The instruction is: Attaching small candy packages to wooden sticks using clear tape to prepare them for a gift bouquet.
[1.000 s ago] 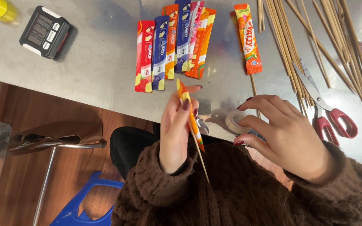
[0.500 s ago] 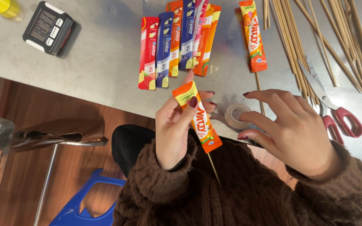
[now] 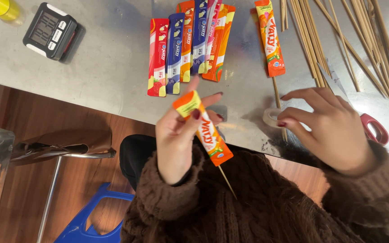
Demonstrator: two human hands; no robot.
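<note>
Orange sachet (image 3: 205, 130), taped on a thin skewer (image 3: 227, 182), is up off the steel table (image 3: 113, 67), pinched in the left hand (image 3: 176, 135) just below the fanned row of sachets (image 3: 190, 45). Right hand (image 3: 334, 126) hovers open-fingered by the tape roll (image 3: 272, 117), gripping nothing. Loose pinch: sachet could slide off the stick!

A slim orange stick sachet (image 3: 205, 130), tilted with its yellow end up, has a thin wooden skewer (image 3: 228, 183) jutting from its lower end.

Grey metal table (image 3: 104, 85); brown wood floor (image 3: 19, 198); blue plastic chair (image 3: 86, 220); chrome stool (image 3: 55, 153).
</note>
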